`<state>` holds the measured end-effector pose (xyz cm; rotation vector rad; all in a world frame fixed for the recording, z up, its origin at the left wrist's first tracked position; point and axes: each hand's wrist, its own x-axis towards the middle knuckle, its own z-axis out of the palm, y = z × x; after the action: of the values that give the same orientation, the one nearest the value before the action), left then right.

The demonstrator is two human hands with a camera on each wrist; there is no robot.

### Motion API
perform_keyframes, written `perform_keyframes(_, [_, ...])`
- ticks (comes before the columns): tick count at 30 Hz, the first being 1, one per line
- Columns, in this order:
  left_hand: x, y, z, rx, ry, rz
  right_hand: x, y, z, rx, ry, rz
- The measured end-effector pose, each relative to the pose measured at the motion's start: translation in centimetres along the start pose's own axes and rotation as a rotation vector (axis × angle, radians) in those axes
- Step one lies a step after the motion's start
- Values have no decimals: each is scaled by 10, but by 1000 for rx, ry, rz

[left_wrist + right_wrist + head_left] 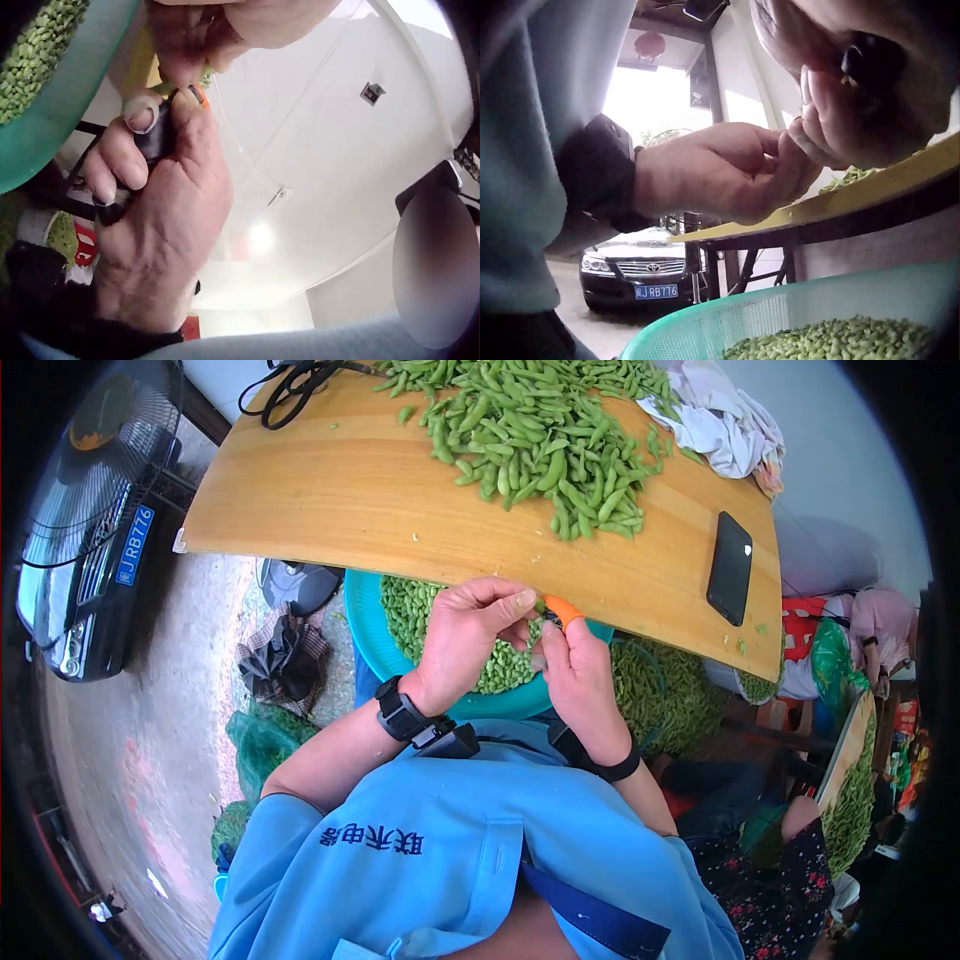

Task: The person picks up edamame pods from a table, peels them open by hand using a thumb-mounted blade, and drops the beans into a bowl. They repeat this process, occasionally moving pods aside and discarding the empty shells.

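Observation:
Near the table edge, the left hand (pixel 462 630) pinches a small green pod piece (pixel 205 78) between thumb and fingers. Close beside it, the right hand (pixel 582 685) grips a small black and orange tool (pixel 563 611). In the left wrist view, the fingers of the right hand (pixel 169 202) curl round the tool's black part, its orange part by the thumb tip. The right wrist view has the left hand (pixel 720 172) meeting the right hand (pixel 885 97). Below both hands stands a teal basket (pixel 365 622) of shelled green beans (pixel 405 610).
Green pods (pixel 540 445) are heaped on the wooden table (pixel 330 490), with a phone (pixel 730 568) at its right and a white cloth (pixel 725 420) behind. A fan (pixel 100 450) stands at the left near a car (pixel 95 580). Another person's legs (pixel 770 860) are at lower right.

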<state>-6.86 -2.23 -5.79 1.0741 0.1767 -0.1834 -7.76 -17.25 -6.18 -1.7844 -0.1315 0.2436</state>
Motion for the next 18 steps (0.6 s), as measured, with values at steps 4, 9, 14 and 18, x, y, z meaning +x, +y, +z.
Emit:
perform_keyframes(4, [-2, 3, 1, 10, -7, 25, -3, -14, -8, -88, -38, -19])
perform_keyframes(9, [-1, 2, 4, 97, -10, 75, -4, -19, -3, 79, -41, 24])
perform_keyframes(14, [-4, 4, 3, 156, 16, 69, -3, -13, -1, -1, -50, 21])
perform_keyframes(18, [-7, -3, 7, 274, 72, 180, -7, -7, 3, -143, 16, -19])
